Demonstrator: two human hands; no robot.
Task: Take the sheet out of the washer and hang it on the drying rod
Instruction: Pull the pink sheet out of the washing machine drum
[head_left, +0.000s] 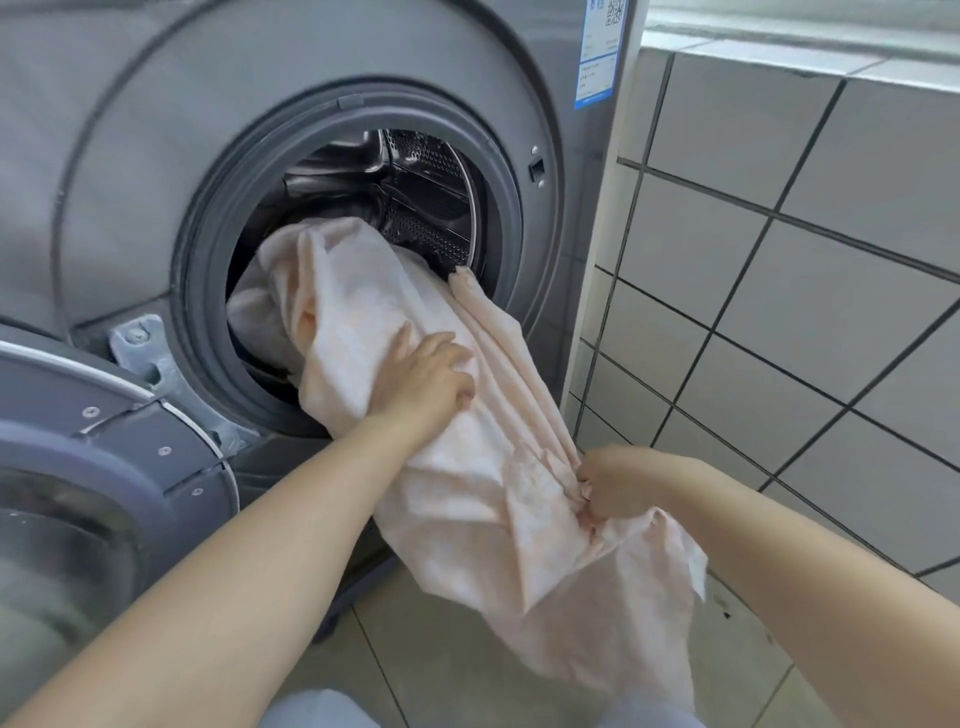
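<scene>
A pale peach sheet (358, 291) spills out of the round opening of the grey front-loading washer (156, 130), part of it still inside the steel drum (415, 176). My left hand (423, 382) grips the sheet just outside the opening. Lower right, my right hand (615, 483) is clenched on a bunched fold, and the rest of the sheet hangs below it toward the floor. No drying rod is in view.
The washer door (93, 467) stands swung open at the lower left, close to my left arm. A white tiled wall (779, 260) with dark grout runs right of the washer. Beige floor tiles (415, 649) lie below.
</scene>
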